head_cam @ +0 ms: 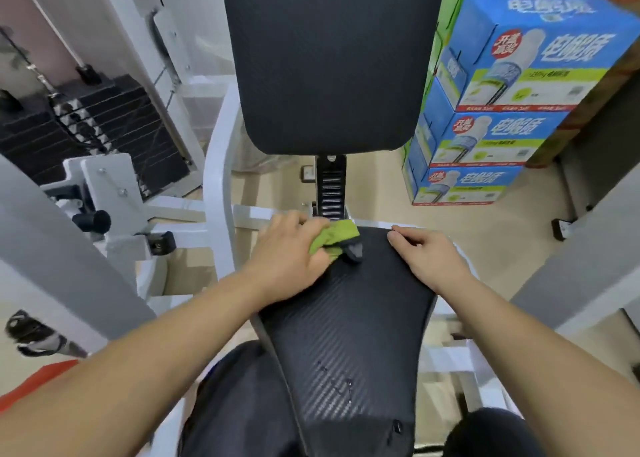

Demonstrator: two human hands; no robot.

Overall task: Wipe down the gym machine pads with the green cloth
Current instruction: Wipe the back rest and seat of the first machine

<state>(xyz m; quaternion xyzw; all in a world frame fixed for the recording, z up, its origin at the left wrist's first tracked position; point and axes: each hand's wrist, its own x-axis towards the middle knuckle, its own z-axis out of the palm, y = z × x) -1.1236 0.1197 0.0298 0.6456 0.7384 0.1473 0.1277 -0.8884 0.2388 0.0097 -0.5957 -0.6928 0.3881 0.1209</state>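
With the left hand (291, 255), palm down, grips the green cloth (334, 236) as a bunched wad, fingers curled over it, and presses it onto the far left corner of the seat pad (346, 318). At the wad's right end, a dark grey patch touching the pad. Rests the right hand (426, 255) on the far right of the same pad, fingers loosely bent and pointing left, holding nothing; probably steadies the seat. Between the two hands, only a bare strip of pad.

From the cloth, nearly all of the seat surface toward the body: long axis from the far edge back to the lap, with a few water drops (339, 384) sitting near the close end. Calls, most likely, for strokes drawn straight back along that axis toward those drops, with the left hand, already on the cloth.

Beyond the cloth, the back pad (329, 58) upright above the slotted adjustment post (330, 186), touched by neither hand. Further out, a weight stack (86, 120) to the left and stacked blue cartons (519, 75) to the right.
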